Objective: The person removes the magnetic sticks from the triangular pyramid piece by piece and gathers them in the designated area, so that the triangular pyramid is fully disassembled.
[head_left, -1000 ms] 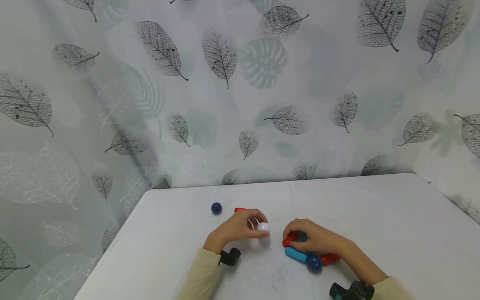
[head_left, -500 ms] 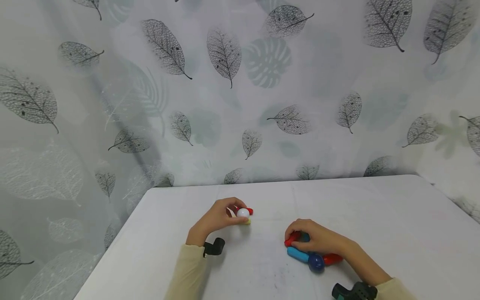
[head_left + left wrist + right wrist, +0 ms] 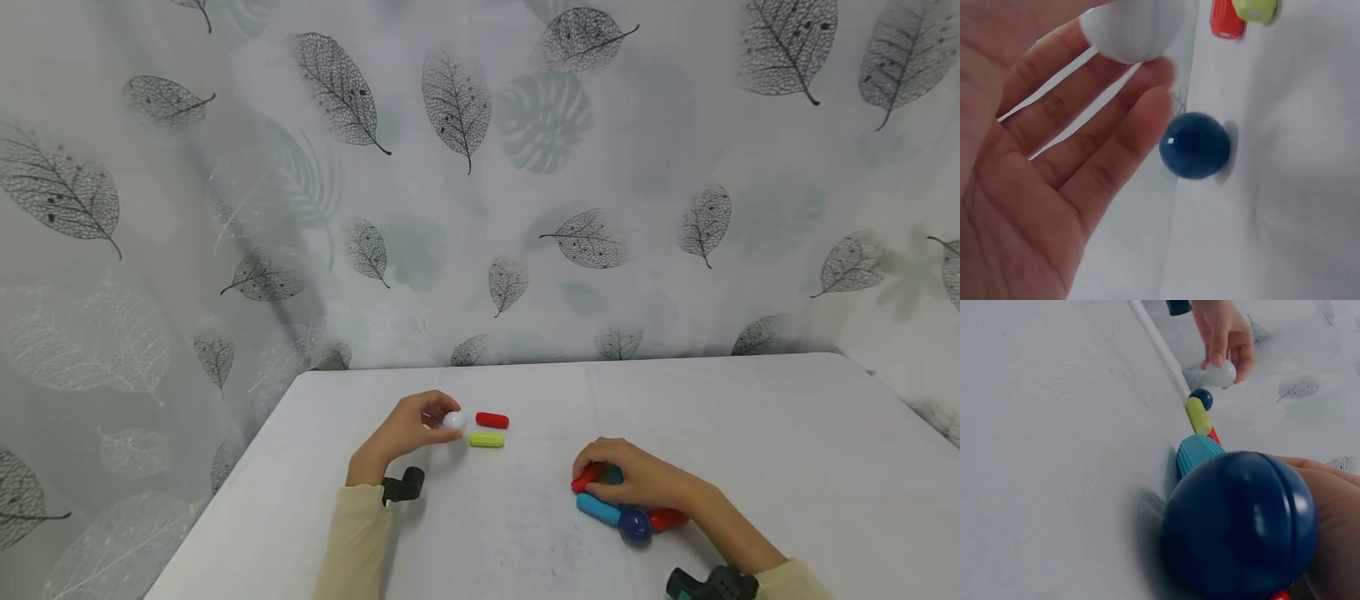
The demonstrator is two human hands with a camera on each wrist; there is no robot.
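A white ball (image 3: 453,421) is pinched between the thumb and fingers of the left hand (image 3: 408,429), at the table's back left. The left wrist view shows a dark blue ball (image 3: 1195,145) beside the fingertips, on the table. At the right, the right hand (image 3: 637,477) grips a red rod (image 3: 588,477); part of a blue-green piece shows under its fingers. A light blue rod (image 3: 598,509), a dark blue ball (image 3: 635,527) and another red rod (image 3: 667,519) lie below that hand, the ball touching both rods.
Just right of the left hand, a red rod (image 3: 492,420) and a yellow-green rod (image 3: 487,439) lie on the white table (image 3: 525,542). Behind the table hangs a leaf-patterned curtain (image 3: 450,208).
The left hand has moved left and slightly back with the white ball, uncovering the red and yellow-green rods. The right hand keeps its grip in nearly the same place.
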